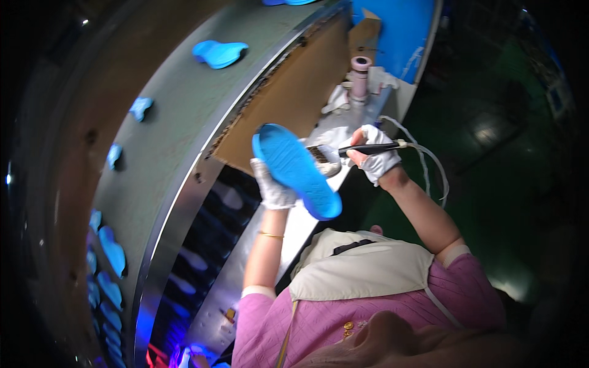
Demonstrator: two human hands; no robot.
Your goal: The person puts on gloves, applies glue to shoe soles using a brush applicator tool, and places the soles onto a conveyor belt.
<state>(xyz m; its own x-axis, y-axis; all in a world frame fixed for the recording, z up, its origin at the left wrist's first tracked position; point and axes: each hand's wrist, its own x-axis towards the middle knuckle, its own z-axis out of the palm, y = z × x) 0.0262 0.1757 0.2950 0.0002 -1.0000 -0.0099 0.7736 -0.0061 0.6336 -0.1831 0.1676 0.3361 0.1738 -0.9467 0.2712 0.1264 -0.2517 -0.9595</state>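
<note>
A bright blue shoe sole (pixel 296 170) with a grooved face is held up at a tilt in front of me. My left hand (pixel 273 187), in a white glove, grips the sole by its left edge, its fingers partly hidden behind it. My right hand (pixel 375 161) wears a white glove with bare fingertips and is closed round the black handle of a brush (pixel 373 148). Thin white tubing (pixel 432 158) runs from the handle's rear end. The brush's wide head is close to the sole's right edge; I cannot tell whether they touch.
On the left, a grey-green conveyor belt (pixel 178 104) carries several blue soles (pixel 219 54). A cardboard sheet (pixel 288 92) stands along its metal edge. Beyond my hands, a pink bottle (pixel 359 80) and crumpled white cloths (pixel 336 100) rest on the narrow bench. Below is a rack (pixel 199 245) with more soles.
</note>
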